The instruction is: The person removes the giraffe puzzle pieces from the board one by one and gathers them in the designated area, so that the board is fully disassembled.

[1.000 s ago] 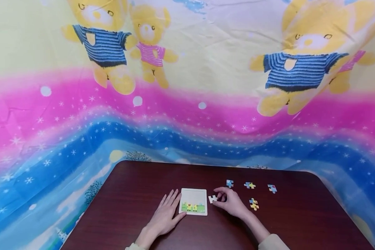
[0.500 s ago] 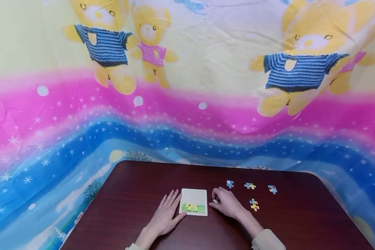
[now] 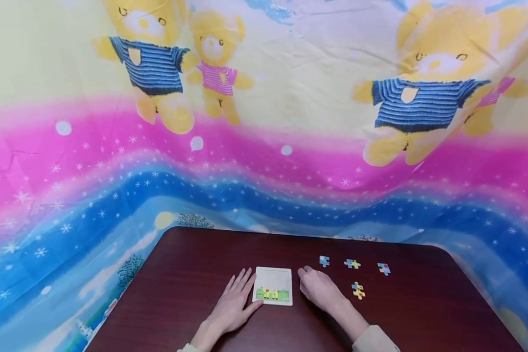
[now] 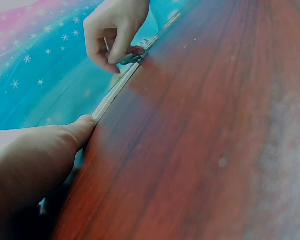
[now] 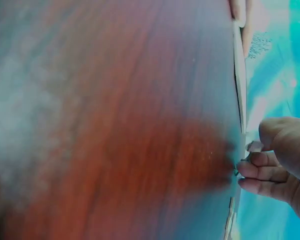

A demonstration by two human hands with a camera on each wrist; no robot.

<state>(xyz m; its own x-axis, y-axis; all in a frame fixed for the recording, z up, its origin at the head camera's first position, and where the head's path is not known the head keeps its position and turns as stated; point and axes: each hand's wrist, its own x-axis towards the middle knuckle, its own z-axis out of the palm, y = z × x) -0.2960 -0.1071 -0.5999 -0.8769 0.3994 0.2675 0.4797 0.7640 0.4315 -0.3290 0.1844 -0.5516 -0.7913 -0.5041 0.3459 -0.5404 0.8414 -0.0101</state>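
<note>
My left hand lies flat at the left side of a square white puzzle tray, fingers straight and thumb at its near left corner. The tray's bottom row is filled with a green and yellow picture; its upper part is bare. Just right of the tray, my right hand pinches a small puzzle piece low over the table. From the head the fingers hide that piece, but both wrist views catch a bit of it between thumb and fingers.
Beyond the right hand lie loose puzzle pieces: a blue one, a blue-yellow one, one with a red spot and a yellow one. Behind the dark wooden table hangs a bear-print cloth.
The right hand has turned the piece over in its fingers and closed round it, so its white face no longer shows. The left hand and tray have stayed put.
</note>
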